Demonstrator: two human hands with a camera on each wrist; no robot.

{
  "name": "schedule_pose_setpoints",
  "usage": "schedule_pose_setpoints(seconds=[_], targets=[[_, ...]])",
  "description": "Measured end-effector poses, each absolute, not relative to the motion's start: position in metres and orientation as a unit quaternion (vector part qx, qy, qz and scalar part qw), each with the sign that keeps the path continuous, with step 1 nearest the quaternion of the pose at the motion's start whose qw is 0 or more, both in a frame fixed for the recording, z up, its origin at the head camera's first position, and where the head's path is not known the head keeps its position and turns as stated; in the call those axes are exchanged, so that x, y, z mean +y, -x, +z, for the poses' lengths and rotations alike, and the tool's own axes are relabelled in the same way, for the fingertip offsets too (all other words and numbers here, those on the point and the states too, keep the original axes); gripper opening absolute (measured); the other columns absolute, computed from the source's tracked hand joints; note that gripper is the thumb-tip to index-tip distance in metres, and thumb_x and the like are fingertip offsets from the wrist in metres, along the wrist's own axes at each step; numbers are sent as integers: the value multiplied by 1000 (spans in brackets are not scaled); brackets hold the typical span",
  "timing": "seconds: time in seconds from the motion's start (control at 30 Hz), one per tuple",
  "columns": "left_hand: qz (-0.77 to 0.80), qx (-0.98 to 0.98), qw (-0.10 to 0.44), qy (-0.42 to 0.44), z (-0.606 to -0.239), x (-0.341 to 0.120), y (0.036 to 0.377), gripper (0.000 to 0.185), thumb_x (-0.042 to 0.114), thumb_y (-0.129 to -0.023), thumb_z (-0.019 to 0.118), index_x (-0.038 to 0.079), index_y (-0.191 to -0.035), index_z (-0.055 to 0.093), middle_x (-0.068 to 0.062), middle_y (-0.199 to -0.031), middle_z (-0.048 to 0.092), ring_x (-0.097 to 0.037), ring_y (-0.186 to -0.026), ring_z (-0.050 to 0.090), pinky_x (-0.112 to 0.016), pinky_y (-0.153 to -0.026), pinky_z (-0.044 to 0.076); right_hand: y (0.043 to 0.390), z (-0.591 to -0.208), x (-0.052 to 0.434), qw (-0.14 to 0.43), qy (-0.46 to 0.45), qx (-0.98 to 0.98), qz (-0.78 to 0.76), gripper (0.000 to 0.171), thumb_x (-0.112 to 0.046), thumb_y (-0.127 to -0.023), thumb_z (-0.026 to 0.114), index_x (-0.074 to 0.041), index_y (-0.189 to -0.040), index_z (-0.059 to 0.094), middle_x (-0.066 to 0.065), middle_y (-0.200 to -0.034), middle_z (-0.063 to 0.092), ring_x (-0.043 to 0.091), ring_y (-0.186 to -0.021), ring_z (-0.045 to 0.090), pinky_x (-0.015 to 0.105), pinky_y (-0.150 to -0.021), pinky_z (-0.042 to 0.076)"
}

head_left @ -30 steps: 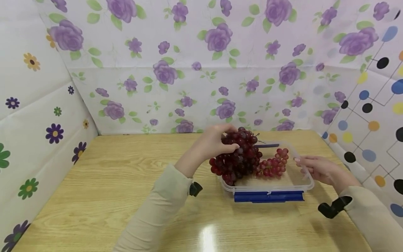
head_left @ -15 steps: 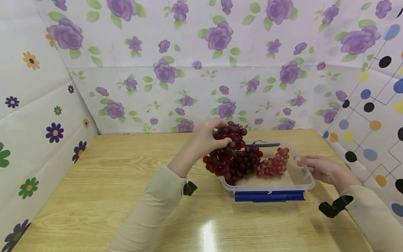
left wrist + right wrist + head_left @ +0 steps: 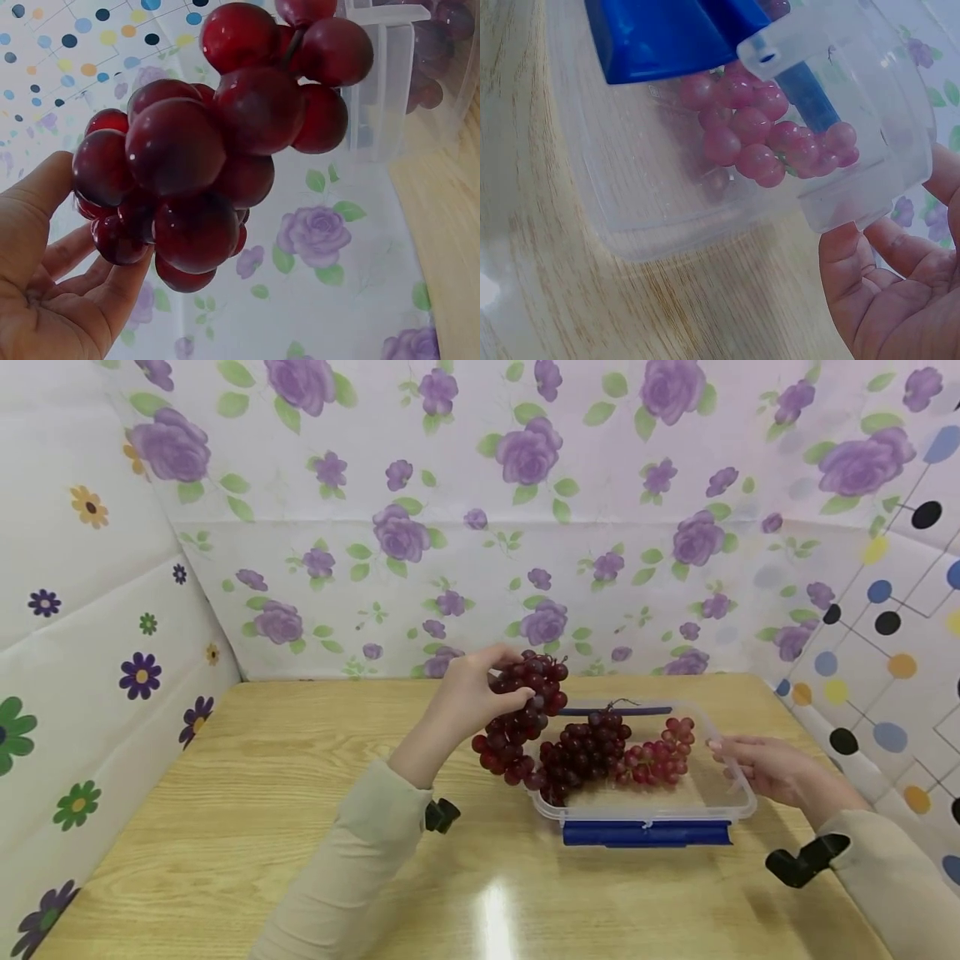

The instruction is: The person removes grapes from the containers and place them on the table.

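Observation:
My left hand (image 3: 467, 697) holds a bunch of dark red grapes (image 3: 522, 710) between thumb and fingers, above the left rim of a clear plastic container (image 3: 660, 812). In the left wrist view the held grapes (image 3: 187, 157) hang large beside the fingers. Inside the container lie a darker bunch of grapes (image 3: 588, 747) on the left and a smaller pinkish-red bunch (image 3: 660, 758) to its right. My right hand (image 3: 772, 768) grips the container's right rim, thumb and fingertips (image 3: 840, 244) at the edge in the right wrist view.
Blue latch flaps (image 3: 647, 833) hang at the container's front, with another along its back side. The wooden table (image 3: 300, 793) extends to the left and front. Floral sheets (image 3: 465, 568) stand behind, and a dotted sheet (image 3: 892, 635) rises at the right.
My left hand has moved left with its bunch, which has come apart from the darker bunch left in the container. My right hand stays at the rim.

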State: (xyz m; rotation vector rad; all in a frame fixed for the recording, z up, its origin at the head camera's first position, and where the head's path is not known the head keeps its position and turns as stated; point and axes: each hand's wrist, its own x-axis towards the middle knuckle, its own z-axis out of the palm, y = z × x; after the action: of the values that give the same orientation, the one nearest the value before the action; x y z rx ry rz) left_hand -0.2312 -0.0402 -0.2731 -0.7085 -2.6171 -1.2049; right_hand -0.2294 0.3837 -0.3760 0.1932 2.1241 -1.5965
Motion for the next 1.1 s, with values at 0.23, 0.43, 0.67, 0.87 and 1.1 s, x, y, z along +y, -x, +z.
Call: schedule_pose_setpoints(seconds=[0.23, 0.43, 0.67, 0.87, 1.1], targets=[[-426, -875, 91, 211, -278, -47, 230, 35, 18, -83, 73, 7, -115, 62, -7, -115, 66, -21, -95, 66, -33, -81, 55, 230, -378, 385, 229, -70, 755, -611, 48, -33, -98, 53, -6, -135, 41, -6, -103, 59, 8, -78, 58, 28, -70, 54], [-450, -876, 81, 156, -284, -52, 228, 37, 21, -82, 74, 8, -116, 62, -12, -117, 64, -24, -86, 68, -31, -71, 57, 231, -380, 384, 226, -62, 766, -599, 66, -35, -99, 50, 6, -144, 25, -2, -111, 56, 8, -79, 56, 29, -72, 54], [-475, -868, 68, 128, -296, -56, 226, 37, 20, -82, 74, 7, -114, 62, -13, -117, 63, -26, -88, 67, -32, -70, 57, 228, -380, 386, 232, -54, 778, -581, 77, -36, -99, 47, 12, -146, 11, -1, -112, 54, 8, -80, 54, 28, -71, 54], [-494, -858, 72, 120, -305, -61, 225, 35, 17, -81, 75, 5, -112, 63, -14, -113, 63, -28, -91, 66, -33, -73, 57, 227, -377, 386, 228, -55, 773, -589, 76, -36, -99, 49, 12, -146, 13, -3, -108, 56, 7, -76, 56, 27, -69, 54], [-509, -852, 53, 108, -316, -67, 223, 36, 17, -81, 75, 4, -113, 63, -14, -114, 64, -29, -98, 64, -34, -77, 56, 226, -377, 384, 225, -59, 762, -604, 73, -35, -98, 51, 10, -145, 19, -3, -107, 56, 8, -76, 58, 29, -69, 55]])
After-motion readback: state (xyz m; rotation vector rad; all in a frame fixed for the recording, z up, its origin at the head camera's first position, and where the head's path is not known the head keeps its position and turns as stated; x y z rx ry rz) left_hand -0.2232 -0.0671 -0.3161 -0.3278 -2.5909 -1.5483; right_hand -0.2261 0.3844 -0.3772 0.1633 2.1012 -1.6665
